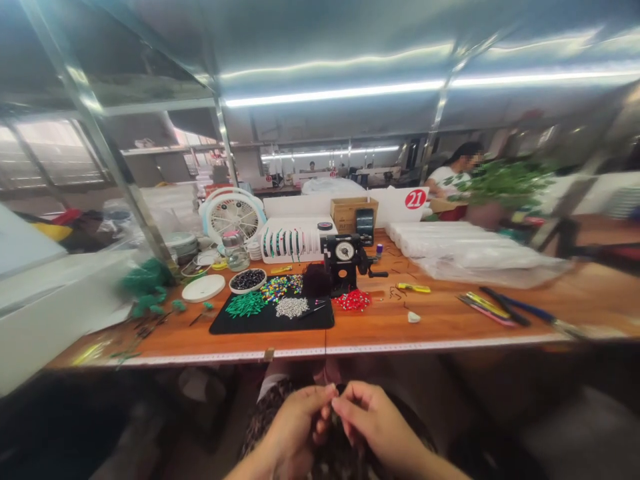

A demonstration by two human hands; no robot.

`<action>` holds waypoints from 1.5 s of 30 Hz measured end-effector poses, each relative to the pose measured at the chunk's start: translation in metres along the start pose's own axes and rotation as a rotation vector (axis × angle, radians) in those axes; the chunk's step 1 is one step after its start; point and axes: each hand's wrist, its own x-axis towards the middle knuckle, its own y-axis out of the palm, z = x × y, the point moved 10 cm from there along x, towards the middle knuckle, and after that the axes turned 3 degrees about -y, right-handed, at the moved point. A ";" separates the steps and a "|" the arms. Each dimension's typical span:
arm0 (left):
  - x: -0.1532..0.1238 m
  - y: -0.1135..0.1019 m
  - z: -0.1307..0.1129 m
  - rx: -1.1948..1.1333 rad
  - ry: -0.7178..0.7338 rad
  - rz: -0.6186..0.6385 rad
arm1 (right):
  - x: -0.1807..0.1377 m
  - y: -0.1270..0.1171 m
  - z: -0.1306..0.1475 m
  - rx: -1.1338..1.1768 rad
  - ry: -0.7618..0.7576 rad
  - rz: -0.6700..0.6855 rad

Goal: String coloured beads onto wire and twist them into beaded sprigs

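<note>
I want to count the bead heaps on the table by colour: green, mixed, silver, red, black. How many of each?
green beads: 1
mixed-colour beads: 1
silver beads: 1
red beads: 1
black beads, in the white bowl: 1
Total: 5

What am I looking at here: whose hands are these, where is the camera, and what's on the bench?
There is no machine: one camera sits on a person's head, looking forward and down. At the bottom, their left hand and right hand meet fingertip to fingertip in front of the wooden bench, pinching a small dark piece, too small to identify. On the bench lies a black mat with green beads and silver beads; red beads lie beside a black dial device. Another person sits behind.
</note>
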 end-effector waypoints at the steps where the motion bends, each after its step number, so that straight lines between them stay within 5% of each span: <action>1: 0.001 0.000 0.001 0.005 -0.001 0.001 | 0.001 0.001 0.000 -0.022 0.003 -0.001; 45: 0.003 -0.003 0.002 0.009 -0.007 0.010 | 0.009 0.009 0.003 0.004 -0.096 0.060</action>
